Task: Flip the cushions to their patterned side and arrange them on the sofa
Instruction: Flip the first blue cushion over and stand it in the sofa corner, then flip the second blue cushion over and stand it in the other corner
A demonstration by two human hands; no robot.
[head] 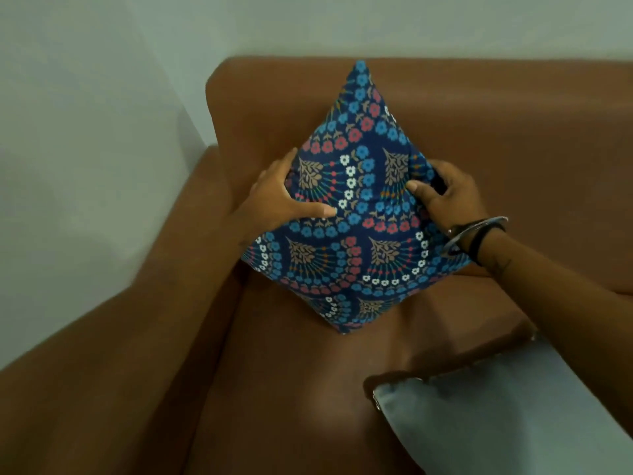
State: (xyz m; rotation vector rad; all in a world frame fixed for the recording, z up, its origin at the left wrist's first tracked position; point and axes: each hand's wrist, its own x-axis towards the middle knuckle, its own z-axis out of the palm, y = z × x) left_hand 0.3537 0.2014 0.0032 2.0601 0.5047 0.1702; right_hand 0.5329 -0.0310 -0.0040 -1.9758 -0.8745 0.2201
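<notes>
A dark blue cushion (pixel 356 214) with a floral pattern of blue, red and white flowers stands on one corner on the brown sofa seat (pixel 291 365), leaning against the backrest with its patterned side facing me. My left hand (pixel 279 200) grips its left edge, thumb across the front. My right hand (pixel 448 193) pinches its right edge; a bangle and a dark band sit on that wrist. A second cushion (pixel 513 413) lies flat at the lower right with a plain grey-blue side up.
The sofa's left armrest (pixel 137 337) runs along the left, next to a pale wall (pixel 85 149). The backrest (pixel 513 108) stretches to the right behind the cushion.
</notes>
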